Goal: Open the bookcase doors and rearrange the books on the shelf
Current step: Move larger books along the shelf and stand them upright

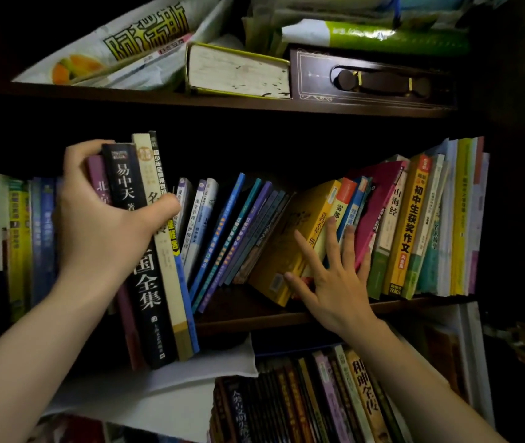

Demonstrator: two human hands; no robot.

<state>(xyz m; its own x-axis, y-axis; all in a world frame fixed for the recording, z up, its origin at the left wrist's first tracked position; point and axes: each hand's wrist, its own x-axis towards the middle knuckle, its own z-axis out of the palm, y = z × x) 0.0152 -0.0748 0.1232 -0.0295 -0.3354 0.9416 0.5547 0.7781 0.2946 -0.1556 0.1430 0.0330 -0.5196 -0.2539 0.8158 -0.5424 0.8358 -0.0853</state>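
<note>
My left hand (101, 219) grips a stack of several tall books, with a black book (141, 266) in front, a purple one (98, 183) and a cream one (159, 238) beside it. The stack is pulled partly out of the middle shelf (239, 314). My right hand (334, 279) has straight, spread fingers and presses against a leaning yellow book (299, 231) and a pink book (379, 203). Thin blue and purple books (232, 238) lean rightward between my hands.
Upright books (430, 225) fill the shelf's right end, more stand at the left (15, 244). The upper shelf holds a thick book (239, 71), a dark box (373, 81) and papers (120, 43). A lower shelf has a book row (318, 401).
</note>
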